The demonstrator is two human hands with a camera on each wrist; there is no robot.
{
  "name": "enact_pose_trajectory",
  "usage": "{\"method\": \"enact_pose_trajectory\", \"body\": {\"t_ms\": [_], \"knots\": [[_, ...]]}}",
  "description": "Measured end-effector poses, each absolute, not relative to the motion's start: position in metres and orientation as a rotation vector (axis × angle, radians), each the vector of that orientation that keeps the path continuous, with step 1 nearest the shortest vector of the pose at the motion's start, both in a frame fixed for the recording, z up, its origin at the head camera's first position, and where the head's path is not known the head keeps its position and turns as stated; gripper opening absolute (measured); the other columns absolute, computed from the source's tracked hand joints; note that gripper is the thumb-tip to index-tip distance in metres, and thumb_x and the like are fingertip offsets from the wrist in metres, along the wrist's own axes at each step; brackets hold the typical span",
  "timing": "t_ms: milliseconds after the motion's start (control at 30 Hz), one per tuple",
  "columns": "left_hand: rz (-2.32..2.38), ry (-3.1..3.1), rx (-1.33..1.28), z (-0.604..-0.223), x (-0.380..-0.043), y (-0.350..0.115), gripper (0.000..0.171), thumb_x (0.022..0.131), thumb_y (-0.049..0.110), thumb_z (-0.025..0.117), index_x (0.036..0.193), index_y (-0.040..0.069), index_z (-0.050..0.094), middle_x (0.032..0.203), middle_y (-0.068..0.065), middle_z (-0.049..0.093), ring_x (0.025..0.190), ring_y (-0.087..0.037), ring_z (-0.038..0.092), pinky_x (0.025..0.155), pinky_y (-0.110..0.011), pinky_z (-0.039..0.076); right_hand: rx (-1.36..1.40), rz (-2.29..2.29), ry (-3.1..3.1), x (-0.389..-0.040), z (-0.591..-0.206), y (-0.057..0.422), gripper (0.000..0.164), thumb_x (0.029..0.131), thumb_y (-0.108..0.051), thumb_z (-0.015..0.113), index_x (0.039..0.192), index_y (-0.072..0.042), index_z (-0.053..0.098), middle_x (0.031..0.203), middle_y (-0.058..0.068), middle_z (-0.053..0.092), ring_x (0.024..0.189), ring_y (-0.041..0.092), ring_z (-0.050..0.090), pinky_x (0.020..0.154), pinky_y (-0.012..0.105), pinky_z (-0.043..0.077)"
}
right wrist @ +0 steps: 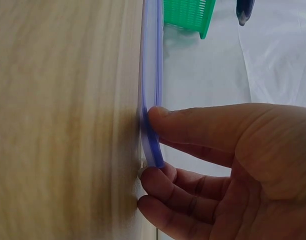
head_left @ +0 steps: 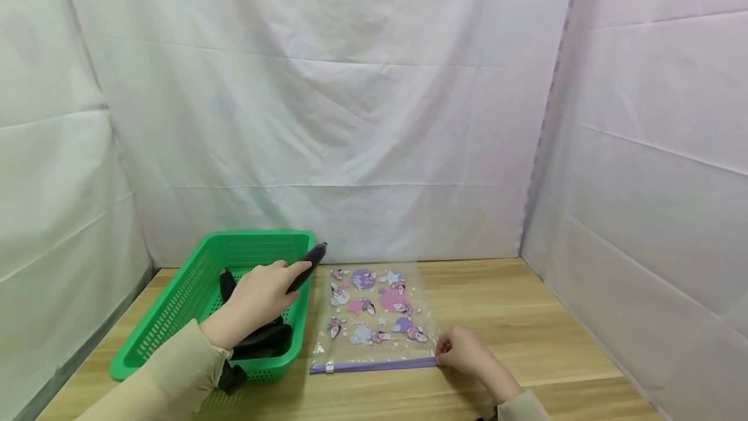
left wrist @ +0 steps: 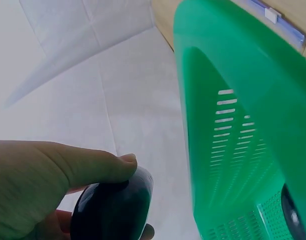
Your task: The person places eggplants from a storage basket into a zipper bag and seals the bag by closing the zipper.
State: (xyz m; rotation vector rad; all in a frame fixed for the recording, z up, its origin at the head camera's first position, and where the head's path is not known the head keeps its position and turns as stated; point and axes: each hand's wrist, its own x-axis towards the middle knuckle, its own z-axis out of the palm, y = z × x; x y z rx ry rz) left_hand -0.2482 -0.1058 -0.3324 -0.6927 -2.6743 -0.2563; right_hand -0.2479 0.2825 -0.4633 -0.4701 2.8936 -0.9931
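Note:
My left hand [head_left: 260,297] grips a dark purple eggplant [head_left: 308,266] above the right rim of the green basket [head_left: 304,317]. In the left wrist view, thumb and fingers wrap the eggplant's glossy rounded end [left wrist: 113,210]. A clear zip bag [head_left: 382,320] with pink and purple cartoon prints lies flat on the table. Its purple zip strip [head_left: 380,366] runs along the near edge, with a white slider [head_left: 330,368] at the left end. At the strip's right end my right hand [head_left: 464,353] pinches the corner between thumb and fingers, close to the tabletop in the right wrist view.
More eggplants [head_left: 265,342] lie inside the basket, partly hidden by my left arm. The wooden table [head_left: 491,291] extends to the right of the bag. White cloth walls [head_left: 327,115] stand behind it and on both sides.

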Motion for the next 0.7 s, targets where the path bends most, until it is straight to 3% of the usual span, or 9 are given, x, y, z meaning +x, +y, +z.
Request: {"method": "enact_pose_trajectory", "body": {"t_ms": [700], "knots": [[-0.271,-2.674,-0.727,-0.33,-0.241,-0.093,0.046,0.086,0.013,0.072,0.131,0.013,0.061,0.083,-0.004,0.058,0.047,-0.01,0.039,0.043,-0.026,0.033,-0.46,-0.982,2.9,-0.249,-0.464,0.283,0.008,0.074,-0.002,0.074,0.07,-0.007,0.068,0.063,-0.004,0.056,0.057,0.013,0.051,0.051,0.026,0.043]]}}
